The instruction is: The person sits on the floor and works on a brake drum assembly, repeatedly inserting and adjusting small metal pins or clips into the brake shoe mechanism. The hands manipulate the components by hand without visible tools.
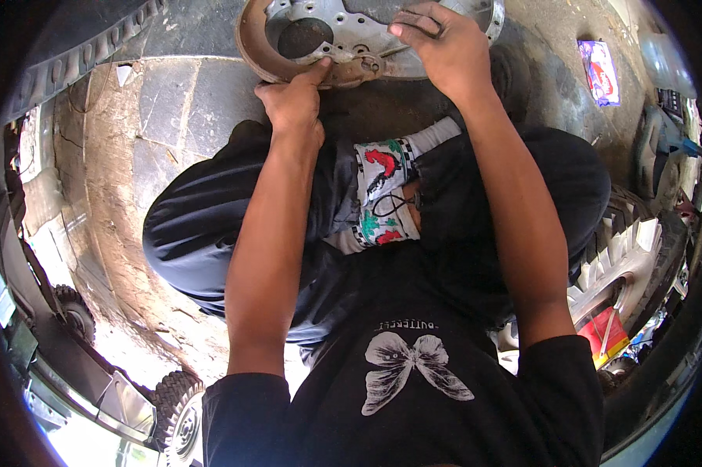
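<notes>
A round grey metal brake backing plate (349,29) lies at the top of the head view, its upper part cut off by the frame edge. Along its left and lower rim runs a curved, rust-brown brake shoe (251,45). My left hand (292,105) grips the shoe's lower end, thumb on top and the other fingers hidden beneath. Over the plate's right side is my right hand (450,54), its fingers bent and closed, with dark grease on them. Whether a small part sits between those fingertips is hidden. Near the shoe's end there is a small metal fitting (372,67).
Grey stone slabs (168,97) cover the floor around my folded legs. To the right lie a purple packet (598,74), a clear plastic bottle (666,62) and a blue-grey tool (662,144). A large tyre (627,233) stands at my right, and a wheel (181,420) is at lower left.
</notes>
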Tool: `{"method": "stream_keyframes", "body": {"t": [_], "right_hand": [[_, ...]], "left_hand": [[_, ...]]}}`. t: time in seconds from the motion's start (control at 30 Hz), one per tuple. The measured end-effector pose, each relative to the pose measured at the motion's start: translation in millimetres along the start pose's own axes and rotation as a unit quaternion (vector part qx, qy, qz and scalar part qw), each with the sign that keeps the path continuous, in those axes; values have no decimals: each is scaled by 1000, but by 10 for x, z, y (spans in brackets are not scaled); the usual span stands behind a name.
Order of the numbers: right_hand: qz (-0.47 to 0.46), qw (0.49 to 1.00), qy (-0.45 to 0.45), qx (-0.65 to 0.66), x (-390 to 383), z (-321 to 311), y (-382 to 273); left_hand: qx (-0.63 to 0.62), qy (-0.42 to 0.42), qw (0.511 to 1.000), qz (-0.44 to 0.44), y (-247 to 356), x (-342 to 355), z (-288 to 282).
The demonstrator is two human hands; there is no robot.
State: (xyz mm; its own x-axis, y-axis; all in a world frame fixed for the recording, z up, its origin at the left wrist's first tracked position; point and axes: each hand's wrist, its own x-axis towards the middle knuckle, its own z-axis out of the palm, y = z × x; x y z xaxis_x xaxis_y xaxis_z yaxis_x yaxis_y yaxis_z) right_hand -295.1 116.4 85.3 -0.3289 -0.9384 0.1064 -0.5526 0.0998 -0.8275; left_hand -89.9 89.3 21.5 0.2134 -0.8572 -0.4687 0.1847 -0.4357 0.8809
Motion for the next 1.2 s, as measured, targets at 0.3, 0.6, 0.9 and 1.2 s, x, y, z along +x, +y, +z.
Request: {"method": "stream_keyframes", "body": {"t": [0.3,0.6,0.9,1.2], "right_hand": [[1,999,-19,-45,-39,34,-5],[10,999,-39,-8,-31,103,80],[-2,999,-23,-23,-51,106,4],[9,998,-42,-43,-82,70,-93]], "left_hand": [[-45,-43,995,-72,-84,84,-151],[-51,-56,990,-121,-64,-68,-145],[-25,-46,994,-96,-137,72,-166],[-102,3,991,-82,224,-169,-41]]}}
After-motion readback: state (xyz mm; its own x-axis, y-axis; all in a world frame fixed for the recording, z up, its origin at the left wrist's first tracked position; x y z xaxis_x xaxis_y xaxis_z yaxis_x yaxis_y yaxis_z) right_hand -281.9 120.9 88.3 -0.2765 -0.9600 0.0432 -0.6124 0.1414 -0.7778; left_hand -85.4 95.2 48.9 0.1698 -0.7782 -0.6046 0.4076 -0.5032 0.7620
